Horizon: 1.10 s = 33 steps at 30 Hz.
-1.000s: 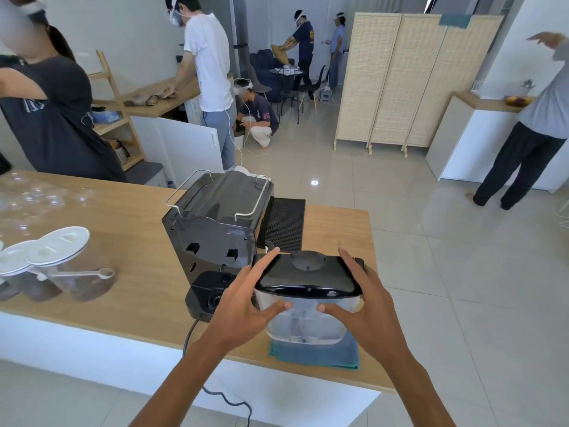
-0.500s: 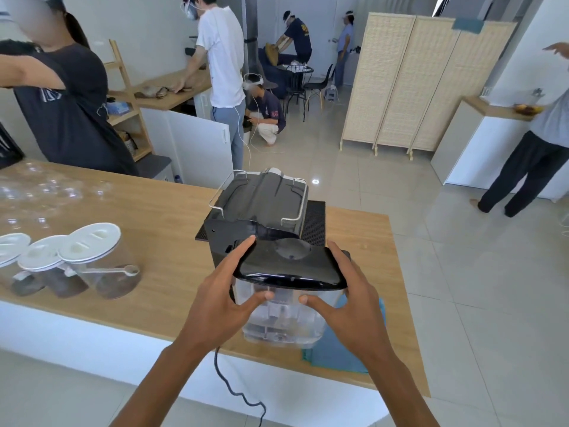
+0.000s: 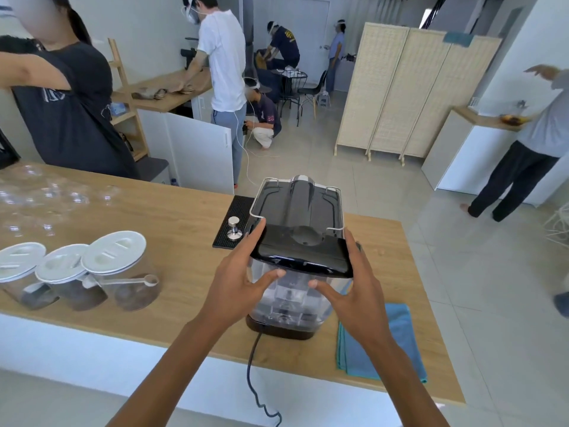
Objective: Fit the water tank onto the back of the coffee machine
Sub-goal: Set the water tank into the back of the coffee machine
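Note:
The black coffee machine (image 3: 303,201) stands on the wooden counter (image 3: 172,223) with its back toward me. The clear water tank (image 3: 291,298) with a glossy black lid (image 3: 303,252) is pressed against the machine's back, its bottom over the machine's dark base. My left hand (image 3: 243,282) grips the tank's left side, thumb on the clear wall and fingers by the lid's left edge. Its right side is held by my right hand (image 3: 354,288), thumb on the front wall. The seam between tank and machine is hidden by the lid.
Three lidded glass jars (image 3: 118,272) stand at the counter's left. A black mat (image 3: 235,220) with a metal tamper (image 3: 234,229) lies left of the machine. A blue cloth (image 3: 394,343) lies at the right front. The power cord (image 3: 254,377) hangs over the front edge. People stand around the room.
Both hands lifted the tank off the blue cloth, carried it left, then brought it in against the machine's back. The view shifted so the machine is now centred.

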### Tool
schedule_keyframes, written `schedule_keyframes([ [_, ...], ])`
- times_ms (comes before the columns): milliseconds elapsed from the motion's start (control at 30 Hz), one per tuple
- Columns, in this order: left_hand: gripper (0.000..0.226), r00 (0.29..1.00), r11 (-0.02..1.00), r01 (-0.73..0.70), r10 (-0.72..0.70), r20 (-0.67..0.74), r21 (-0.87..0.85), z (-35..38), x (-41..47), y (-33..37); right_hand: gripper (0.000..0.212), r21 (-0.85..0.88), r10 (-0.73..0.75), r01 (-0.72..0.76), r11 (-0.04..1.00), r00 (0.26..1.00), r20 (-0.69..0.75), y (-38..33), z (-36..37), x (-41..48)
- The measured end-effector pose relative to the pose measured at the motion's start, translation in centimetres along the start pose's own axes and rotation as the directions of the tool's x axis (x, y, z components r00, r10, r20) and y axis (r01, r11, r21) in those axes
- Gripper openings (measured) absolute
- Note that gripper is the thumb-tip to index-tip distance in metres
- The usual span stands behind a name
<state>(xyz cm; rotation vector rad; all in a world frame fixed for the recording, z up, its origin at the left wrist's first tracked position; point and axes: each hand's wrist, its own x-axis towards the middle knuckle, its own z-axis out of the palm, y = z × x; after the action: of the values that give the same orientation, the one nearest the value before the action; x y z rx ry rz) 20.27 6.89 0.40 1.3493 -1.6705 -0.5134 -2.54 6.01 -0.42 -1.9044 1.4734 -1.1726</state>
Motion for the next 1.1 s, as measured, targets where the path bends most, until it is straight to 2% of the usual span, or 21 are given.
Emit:
schedule_keyframes([
  [133,0.091,1.000,0.999,0.007,-0.007,-0.005,-0.039,-0.1,0.7,-1.1,0.108,-0.012,0.028,-0.028,1.000,0.999,0.017,0.3,0.8,0.8],
  [333,0.087,1.000,0.997,0.019,-0.021,-0.024,-0.076,0.1,1.3,-2.0,0.105,-0.061,-0.006,0.009,0.998,0.999,0.038,0.6,1.7,1.7],
  [533,0.083,0.999,0.999,0.033,-0.035,-0.040,-0.031,0.4,1.0,-1.9,0.105,-0.094,0.019,-0.015,0.995,0.999,0.043,1.3,2.6,1.8],
  [700,0.081,0.999,0.998,0.051,-0.051,0.009,-0.033,0.8,0.4,-3.6,0.105,-0.025,0.067,-0.066,0.998,0.997,0.030,1.5,3.8,0.9],
  [1100,0.080,1.000,1.000,0.008,-0.008,0.009,-0.021,1.1,0.3,-4.9,0.110,-0.011,0.043,-0.043,0.999,0.999,0.011,2.0,3.9,1.0],
])
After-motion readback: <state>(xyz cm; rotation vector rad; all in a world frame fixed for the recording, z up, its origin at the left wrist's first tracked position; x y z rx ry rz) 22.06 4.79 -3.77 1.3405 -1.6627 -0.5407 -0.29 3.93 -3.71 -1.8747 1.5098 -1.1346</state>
